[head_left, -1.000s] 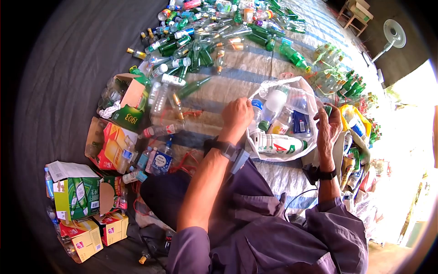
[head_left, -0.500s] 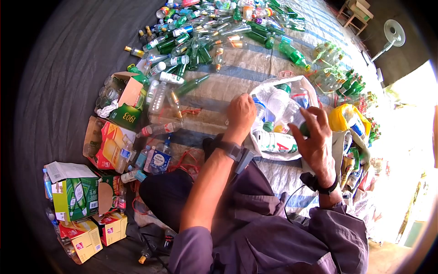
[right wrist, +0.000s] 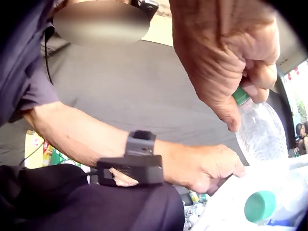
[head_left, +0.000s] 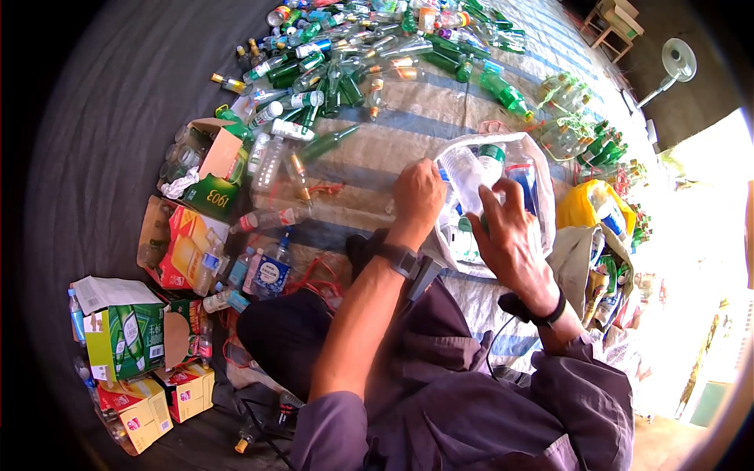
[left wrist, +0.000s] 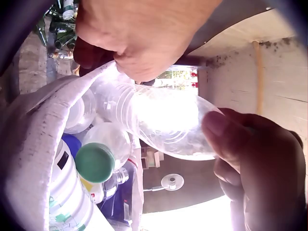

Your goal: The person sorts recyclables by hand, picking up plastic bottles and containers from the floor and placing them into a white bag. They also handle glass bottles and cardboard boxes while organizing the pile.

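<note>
A white bag [head_left: 547,224] stands in front of the person, its mouth wide and several plastic bottles inside. At its left rim the left hand [head_left: 419,196] grips the edge with curled fingers. Over the mouth, the right hand [head_left: 514,239] pinches a clear plastic bottle [right wrist: 262,132] by its green cap [right wrist: 240,96]. That bottle slants down into the bag in the right wrist view. Beside it in the left wrist view lie a bottle with a green cap [left wrist: 95,162] and a white bottle [left wrist: 72,197] with green print.
Glass and plastic bottles [head_left: 345,71] are heaped at the far end of the striped sheet [head_left: 377,169]. Cardboard boxes [head_left: 133,337] line the left side. A sack of cans [head_left: 601,279] and a yellow bag [head_left: 573,208] stand at the right; a fan [head_left: 679,61] stands behind.
The right hand has moved left from the bag's right edge to over its mouth. Bottles inside have shifted. The left hand stays at the left rim.
</note>
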### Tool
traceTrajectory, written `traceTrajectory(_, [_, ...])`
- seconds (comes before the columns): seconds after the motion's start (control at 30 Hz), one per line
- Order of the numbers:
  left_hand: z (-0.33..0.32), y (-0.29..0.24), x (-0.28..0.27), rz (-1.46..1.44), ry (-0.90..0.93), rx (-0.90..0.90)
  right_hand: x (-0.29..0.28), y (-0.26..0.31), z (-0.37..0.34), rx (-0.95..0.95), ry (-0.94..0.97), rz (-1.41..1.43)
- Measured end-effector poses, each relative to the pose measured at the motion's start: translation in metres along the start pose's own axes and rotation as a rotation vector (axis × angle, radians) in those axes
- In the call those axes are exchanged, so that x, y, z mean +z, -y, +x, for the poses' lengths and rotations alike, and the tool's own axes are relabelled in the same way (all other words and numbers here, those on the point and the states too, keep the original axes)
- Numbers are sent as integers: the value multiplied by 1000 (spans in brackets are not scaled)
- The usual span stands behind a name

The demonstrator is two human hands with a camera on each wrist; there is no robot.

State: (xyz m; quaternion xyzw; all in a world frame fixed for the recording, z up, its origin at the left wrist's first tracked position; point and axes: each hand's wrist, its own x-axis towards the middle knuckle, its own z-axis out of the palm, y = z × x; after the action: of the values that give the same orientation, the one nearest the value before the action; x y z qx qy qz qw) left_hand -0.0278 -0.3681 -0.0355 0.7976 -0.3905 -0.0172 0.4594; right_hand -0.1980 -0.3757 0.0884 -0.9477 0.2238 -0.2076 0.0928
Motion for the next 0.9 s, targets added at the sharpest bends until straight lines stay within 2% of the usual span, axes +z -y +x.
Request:
traceTrajectory(0.1, [-4,-5,-4,-12,12,75,32,-15,18,8,-47,10])
traceTrajectory(0.17, [-5,-6,-6,-14,24,63,58,-26,27,9,-106,-7])
traceTrajectory(0.27, [-2,-3,-10,-20,47,62,79,-32,30,6,-98,6])
traceTrajectory(0.4, [-4,-2,-10,-55,84,106,91,-40,36,24,-108,18])
traceTrajectory(0.47, [-4,-3,-9,-79,90,123,92,-42,40,94,-57,39])
traceTrajectory(0.53, [-3,-5,-7,-42,99,33,93,-43,44,39,-103,64])
traceTrajectory(0.57, [-2,-5,-8,-44,98,33,92,-43,45,24,-37,83])
traceTrajectory(0.63, [-2,-1,-9,-50,75,-22,97,-46,46,7,-37,141])
traceTrajectory(0.7, [-1,2,-10,-35,74,-15,101,-49,48,-11,-22,243])
traceTrajectory(0.83, [-3,4,-12,-24,80,54,104,-54,51,-17,-21,230])
traceTrajectory(0.9, [-2,3,-13,-22,106,31,104,-56,53,-24,2,229])
